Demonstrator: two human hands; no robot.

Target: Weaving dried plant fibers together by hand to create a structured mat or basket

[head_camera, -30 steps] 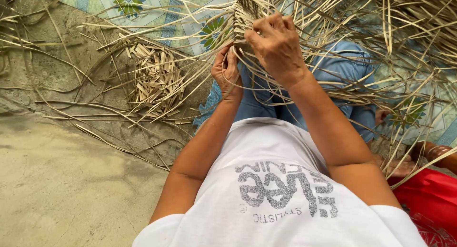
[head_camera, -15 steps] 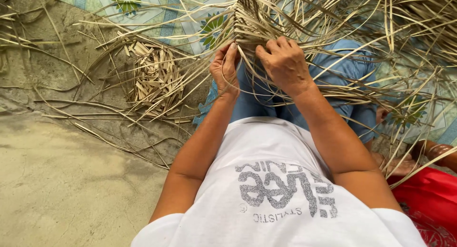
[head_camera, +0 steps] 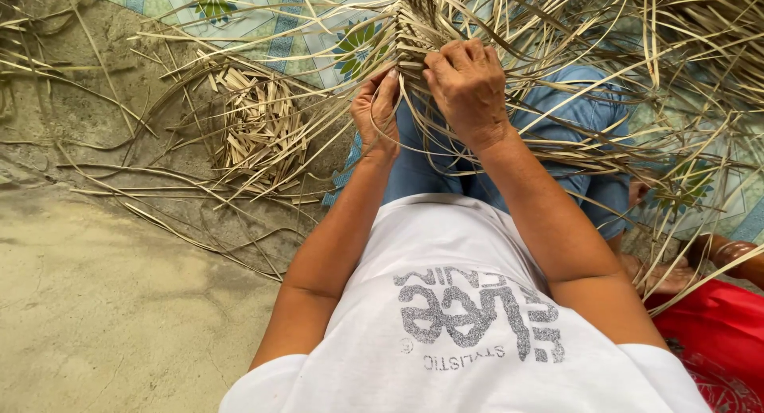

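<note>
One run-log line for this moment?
left hand: gripping strips | right hand: pinching woven piece | scrap pile: on floor, apart

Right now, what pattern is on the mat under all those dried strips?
The mat is pale with blue stripes and green-and-blue flower motifs, seen in the head view.

On my left, a small woven piece [head_camera: 263,130] lies on the bare concrete floor [head_camera: 103,301] with loose strips around it. A mat with flower pattern [head_camera: 263,19] is far from me. At near right I see red cloth [head_camera: 716,341] of another person.
</note>
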